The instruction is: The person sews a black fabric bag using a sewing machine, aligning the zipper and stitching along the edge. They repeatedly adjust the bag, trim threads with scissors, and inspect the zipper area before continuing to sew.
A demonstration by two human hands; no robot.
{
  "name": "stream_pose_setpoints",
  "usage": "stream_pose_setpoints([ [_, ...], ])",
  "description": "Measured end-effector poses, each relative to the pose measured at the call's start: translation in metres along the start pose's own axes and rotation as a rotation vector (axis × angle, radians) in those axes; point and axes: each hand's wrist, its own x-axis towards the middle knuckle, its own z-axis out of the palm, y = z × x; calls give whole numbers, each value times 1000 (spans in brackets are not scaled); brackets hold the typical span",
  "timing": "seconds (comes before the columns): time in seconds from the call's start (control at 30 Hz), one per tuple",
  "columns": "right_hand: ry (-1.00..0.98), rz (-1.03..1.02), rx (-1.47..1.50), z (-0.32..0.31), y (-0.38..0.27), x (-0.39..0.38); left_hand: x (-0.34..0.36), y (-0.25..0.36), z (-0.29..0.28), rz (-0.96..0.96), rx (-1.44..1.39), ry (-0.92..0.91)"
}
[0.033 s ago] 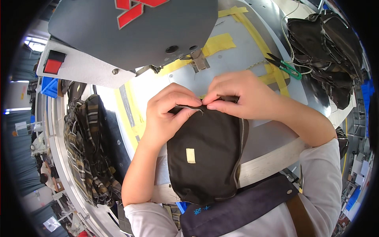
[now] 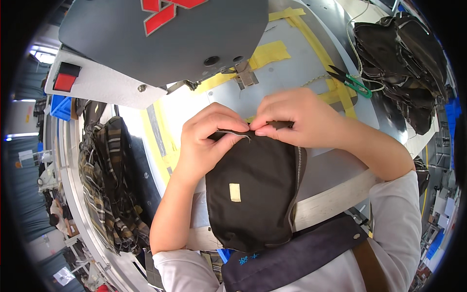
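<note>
A dark brown fabric pouch (image 2: 250, 194) hangs below my hands over the front edge of the machine table. A small cream label shows on its face, and a metal zipper (image 2: 299, 168) runs down its right side. My left hand (image 2: 206, 136) pinches the top edge of the pouch between thumb and fingers. Close beside it, my right hand (image 2: 296, 117) grips the same edge, thumb and fingertips pressed together. The fingertips of both hands nearly meet at the folded edge. What lies behind the fold is hidden.
A grey sewing machine head (image 2: 160, 44) stands ahead, its metal foot (image 2: 245, 75) beyond my hands. Green-handled scissors (image 2: 352, 82) lie right of it, near a heap of dark zippered pieces (image 2: 404, 63). Plaid fabric (image 2: 107, 180) is piled at the left. Yellow tape (image 2: 272, 53) marks the table.
</note>
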Motion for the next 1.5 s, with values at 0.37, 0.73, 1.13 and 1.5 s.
stream_pose_setpoints([
  [0.37, -37, -205, -333, 3, 0, -7, -1, 2, 2, -87, -45, -35],
  [0.73, 63, -136, -467, 16, -3, -9, 0, 7, 9, -60, 87, 19],
  [1.13, 83, 451, 297, 12, -7, 1, 3, 6, 13, 333, 497, 120],
  [1.5, 227, 438, 244, 26, 0, -1, -2, 20, 26, -76, 499, 16],
])
